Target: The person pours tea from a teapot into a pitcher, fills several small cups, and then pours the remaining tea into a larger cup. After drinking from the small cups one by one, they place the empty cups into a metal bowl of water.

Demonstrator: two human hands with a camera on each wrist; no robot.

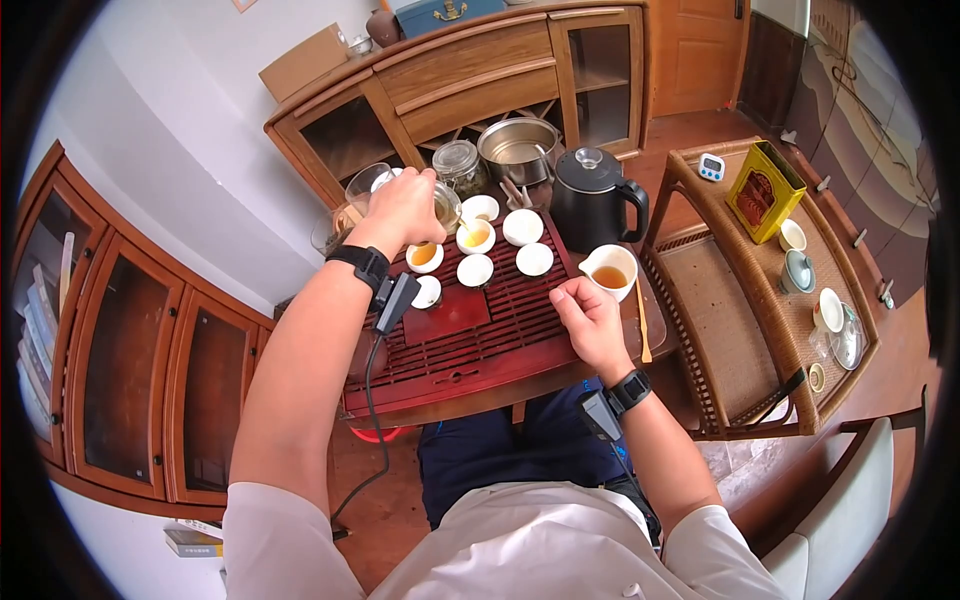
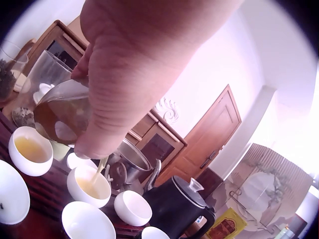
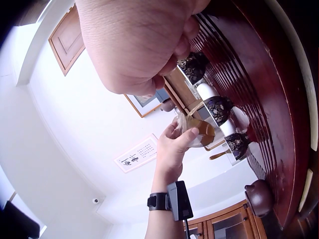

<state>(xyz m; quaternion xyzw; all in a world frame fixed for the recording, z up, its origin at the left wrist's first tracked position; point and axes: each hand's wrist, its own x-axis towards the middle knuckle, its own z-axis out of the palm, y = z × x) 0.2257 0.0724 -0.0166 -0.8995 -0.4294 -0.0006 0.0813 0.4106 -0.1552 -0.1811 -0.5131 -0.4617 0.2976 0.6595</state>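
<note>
My left hand (image 1: 402, 208) holds a tilted glass pitcher (image 2: 61, 118) with amber tea in it. From its lip a thin stream of tea (image 2: 101, 165) falls into a small white-lined cup (image 1: 476, 237) that holds some yellow tea. Beside that one stands another cup (image 1: 425, 257), also with tea inside. My right hand (image 1: 597, 325) grips a white spouted pitcher (image 1: 611, 270) of brown tea at the tray's right edge; its handle is hidden by the fingers. Several more white cups (image 1: 475, 270) stand on the slatted red tea tray (image 1: 500, 352).
A black electric kettle (image 1: 597, 200) stands behind the tray's right corner. Farther back are a steel pot (image 1: 520, 145) and a lidded glass jar (image 1: 458, 165). To the right, a rattan cart (image 1: 720, 320) carries a yellow tin (image 1: 765, 190). A wooden tea tool (image 1: 643, 320) lies by the tray.
</note>
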